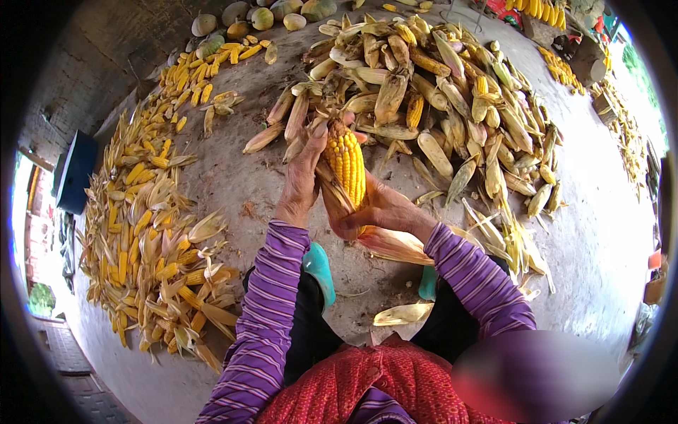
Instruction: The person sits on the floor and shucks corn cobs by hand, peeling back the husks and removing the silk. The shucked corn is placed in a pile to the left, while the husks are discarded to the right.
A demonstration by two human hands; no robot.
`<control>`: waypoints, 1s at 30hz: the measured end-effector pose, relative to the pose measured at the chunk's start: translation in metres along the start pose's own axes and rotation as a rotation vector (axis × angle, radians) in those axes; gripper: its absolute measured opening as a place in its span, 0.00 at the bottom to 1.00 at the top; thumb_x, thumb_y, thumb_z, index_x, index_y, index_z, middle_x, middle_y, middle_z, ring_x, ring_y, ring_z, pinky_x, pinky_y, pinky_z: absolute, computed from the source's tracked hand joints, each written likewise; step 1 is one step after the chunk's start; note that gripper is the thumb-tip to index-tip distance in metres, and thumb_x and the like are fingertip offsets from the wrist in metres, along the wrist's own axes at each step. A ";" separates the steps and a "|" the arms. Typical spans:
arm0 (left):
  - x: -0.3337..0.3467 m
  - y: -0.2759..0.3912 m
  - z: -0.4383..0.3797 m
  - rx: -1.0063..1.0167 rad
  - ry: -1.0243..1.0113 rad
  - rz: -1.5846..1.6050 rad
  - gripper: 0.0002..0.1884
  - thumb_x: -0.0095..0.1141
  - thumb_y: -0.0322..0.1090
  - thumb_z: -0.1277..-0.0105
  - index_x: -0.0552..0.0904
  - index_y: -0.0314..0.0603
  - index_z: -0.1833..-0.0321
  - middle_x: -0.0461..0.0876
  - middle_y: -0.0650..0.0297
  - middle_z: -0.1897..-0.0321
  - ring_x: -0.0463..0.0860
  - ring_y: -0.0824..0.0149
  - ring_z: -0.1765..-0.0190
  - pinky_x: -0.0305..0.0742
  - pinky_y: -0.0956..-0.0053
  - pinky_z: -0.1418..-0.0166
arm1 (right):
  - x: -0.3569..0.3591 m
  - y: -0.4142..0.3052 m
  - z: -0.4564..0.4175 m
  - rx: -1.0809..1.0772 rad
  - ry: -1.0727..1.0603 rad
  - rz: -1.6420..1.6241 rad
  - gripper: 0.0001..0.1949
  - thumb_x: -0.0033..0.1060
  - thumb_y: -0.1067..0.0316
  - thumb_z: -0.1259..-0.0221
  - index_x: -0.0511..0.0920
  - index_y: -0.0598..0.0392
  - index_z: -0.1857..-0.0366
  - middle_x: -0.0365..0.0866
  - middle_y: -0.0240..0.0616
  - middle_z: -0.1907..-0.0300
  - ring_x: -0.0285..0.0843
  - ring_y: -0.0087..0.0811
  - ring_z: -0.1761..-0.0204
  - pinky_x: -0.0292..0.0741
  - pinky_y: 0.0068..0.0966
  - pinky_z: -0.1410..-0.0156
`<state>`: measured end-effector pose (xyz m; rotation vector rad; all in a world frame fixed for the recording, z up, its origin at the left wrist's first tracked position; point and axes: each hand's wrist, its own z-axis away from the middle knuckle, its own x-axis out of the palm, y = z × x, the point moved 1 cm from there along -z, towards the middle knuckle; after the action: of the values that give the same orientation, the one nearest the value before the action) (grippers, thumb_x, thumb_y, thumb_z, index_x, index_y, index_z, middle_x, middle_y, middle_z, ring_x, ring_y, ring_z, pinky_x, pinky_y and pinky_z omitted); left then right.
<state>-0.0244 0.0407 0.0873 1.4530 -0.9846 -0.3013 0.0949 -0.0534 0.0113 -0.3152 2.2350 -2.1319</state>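
Between both hands, in the middle of the head view, is a corn ear (346,167) with its yellow kernels bare on the upper side. Its tip, with brown silk, points away from me. My left hand (306,172) grips the ear along its left side and near the tip. Around the lower part close the fingers of my right hand (384,206), which also touch the husk. Peeled corn husk (394,245) hangs from the base towards the right, and more husk lies along the ear's left side. Some of my left fingers are hidden behind the ear.
A heap of unhusked corn (394,98) lies ahead on the concrete floor (233,175). Husked ears with pulled-back husks (143,238) form a long pile at left. Pumpkins (262,18) stand by the wall. One loose husk (402,314) lies between my teal shoes (319,275).
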 end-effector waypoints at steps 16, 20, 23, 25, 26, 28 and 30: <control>-0.007 -0.016 -0.011 -0.015 0.373 0.000 0.19 0.54 0.44 0.28 0.80 0.32 0.48 0.84 0.61 0.58 0.82 0.71 0.56 0.77 0.75 0.51 | 0.003 -0.011 0.006 0.056 -0.037 -0.010 0.52 0.75 0.75 0.56 0.46 0.52 0.26 0.67 0.41 0.35 0.63 0.32 0.33 0.59 0.29 0.27; -0.017 -0.006 -0.007 -0.138 0.046 0.107 0.17 0.57 0.44 0.30 0.81 0.34 0.52 0.84 0.63 0.62 0.83 0.70 0.61 0.80 0.73 0.54 | 0.002 -0.025 0.013 0.089 -0.099 0.122 0.51 0.75 0.75 0.55 0.47 0.52 0.26 0.68 0.41 0.35 0.63 0.32 0.33 0.60 0.30 0.28; -0.038 -0.040 -0.011 -0.025 0.267 0.239 0.13 0.56 0.37 0.30 0.80 0.33 0.51 0.83 0.61 0.62 0.83 0.68 0.62 0.79 0.75 0.55 | 0.006 -0.028 0.013 0.066 -0.063 0.190 0.45 0.77 0.70 0.55 0.57 0.55 0.31 0.72 0.39 0.39 0.66 0.30 0.36 0.61 0.28 0.30; -0.020 -0.034 -0.011 -0.021 0.534 0.283 0.07 0.52 0.32 0.28 0.80 0.37 0.55 0.81 0.64 0.66 0.81 0.71 0.64 0.78 0.77 0.57 | 0.005 -0.024 0.014 0.052 -0.028 0.183 0.44 0.76 0.71 0.55 0.56 0.54 0.31 0.71 0.40 0.39 0.66 0.30 0.36 0.61 0.28 0.29; -0.018 -0.036 -0.011 -0.031 0.590 0.328 0.06 0.51 0.32 0.28 0.80 0.39 0.56 0.81 0.66 0.67 0.80 0.72 0.65 0.78 0.78 0.58 | 0.006 -0.022 0.013 0.045 -0.029 0.147 0.47 0.74 0.74 0.53 0.51 0.53 0.28 0.68 0.41 0.36 0.64 0.31 0.34 0.60 0.29 0.28; -0.022 -0.037 -0.013 0.032 0.592 0.506 0.06 0.50 0.33 0.28 0.79 0.44 0.62 0.77 0.70 0.72 0.77 0.73 0.68 0.76 0.78 0.61 | 0.007 -0.019 0.008 0.011 -0.018 0.043 0.50 0.73 0.76 0.52 0.46 0.52 0.26 0.65 0.43 0.34 0.63 0.32 0.33 0.61 0.29 0.28; -0.024 -0.033 -0.007 0.094 0.552 0.473 0.07 0.51 0.38 0.28 0.78 0.45 0.63 0.77 0.69 0.72 0.78 0.72 0.67 0.77 0.78 0.57 | 0.011 -0.018 0.004 -0.030 0.016 -0.098 0.51 0.74 0.73 0.51 0.45 0.52 0.26 0.65 0.44 0.34 0.63 0.33 0.33 0.63 0.29 0.29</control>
<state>-0.0209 0.0575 0.0491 1.2395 -0.8540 0.4750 0.0868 -0.0602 0.0300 -0.4188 2.3081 -2.1561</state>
